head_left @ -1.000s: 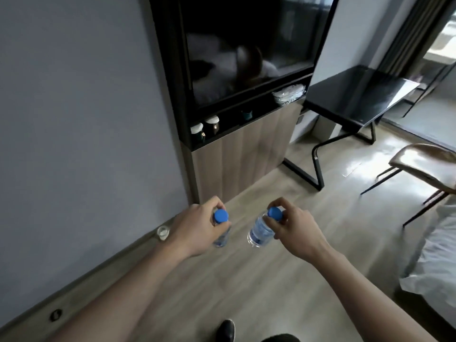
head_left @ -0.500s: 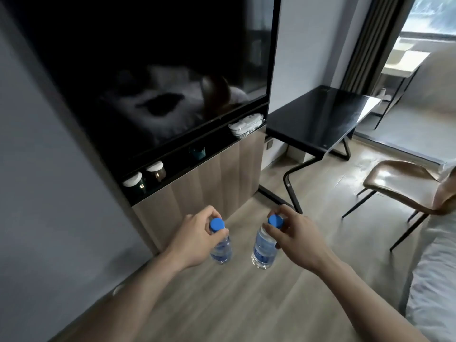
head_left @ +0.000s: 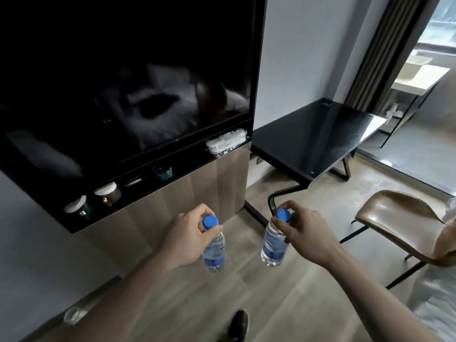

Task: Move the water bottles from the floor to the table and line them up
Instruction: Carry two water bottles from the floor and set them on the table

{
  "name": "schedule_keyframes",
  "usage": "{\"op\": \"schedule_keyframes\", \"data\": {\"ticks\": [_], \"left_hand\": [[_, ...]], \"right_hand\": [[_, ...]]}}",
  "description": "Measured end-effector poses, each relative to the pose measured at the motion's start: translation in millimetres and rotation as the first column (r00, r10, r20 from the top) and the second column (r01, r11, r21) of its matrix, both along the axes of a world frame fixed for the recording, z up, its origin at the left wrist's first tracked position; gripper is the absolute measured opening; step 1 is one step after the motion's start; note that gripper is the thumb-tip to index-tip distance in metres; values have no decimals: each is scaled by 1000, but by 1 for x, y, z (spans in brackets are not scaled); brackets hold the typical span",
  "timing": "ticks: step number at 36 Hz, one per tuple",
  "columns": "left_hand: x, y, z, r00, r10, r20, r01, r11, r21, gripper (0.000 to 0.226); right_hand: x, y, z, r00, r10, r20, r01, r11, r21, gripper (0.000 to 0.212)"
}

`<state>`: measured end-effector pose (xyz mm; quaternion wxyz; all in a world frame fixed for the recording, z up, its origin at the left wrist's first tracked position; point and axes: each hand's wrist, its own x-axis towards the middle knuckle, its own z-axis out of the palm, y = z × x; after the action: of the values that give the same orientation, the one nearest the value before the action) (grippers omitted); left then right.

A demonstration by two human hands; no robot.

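Observation:
I carry two small clear water bottles with blue caps and blue labels, both hanging in the air above the wooden floor. My left hand (head_left: 187, 238) grips the neck of the left bottle (head_left: 214, 250). My right hand (head_left: 304, 236) pinches the right bottle (head_left: 274, 245) by its cap and neck. The black table (head_left: 318, 134) stands ahead to the right, against the wall, its glossy top bare. Another bottle (head_left: 74, 315) lies blurred on the floor by the wall at lower left.
A large dark TV (head_left: 123, 77) hangs over a wood cabinet (head_left: 187, 191) with jars on its shelf. A brown chair (head_left: 404, 220) stands right of the table. White bedding (head_left: 441, 299) fills the lower right. My shoe (head_left: 238, 325) shows at the bottom.
The view has risen and swung right, so the table sits closer and more central. Both bottles stay in my hands and have come up with me from near the floor.

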<state>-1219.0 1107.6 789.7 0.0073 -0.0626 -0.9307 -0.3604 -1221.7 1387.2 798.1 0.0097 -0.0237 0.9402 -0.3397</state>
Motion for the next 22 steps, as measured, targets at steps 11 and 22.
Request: {"op": "schedule_keyframes", "data": {"ticks": [11, 22], "left_hand": [[-162, 90, -39, 997, -29, 65, 31, 999, -35, 20], [-306, 222, -40, 984, -150, 92, 147, 989, 34, 22]], "right_hand": [[-126, 87, -19, 997, -39, 61, 41, 999, -32, 16], [-232, 207, -22, 983, -167, 79, 165, 986, 30, 15]]}}
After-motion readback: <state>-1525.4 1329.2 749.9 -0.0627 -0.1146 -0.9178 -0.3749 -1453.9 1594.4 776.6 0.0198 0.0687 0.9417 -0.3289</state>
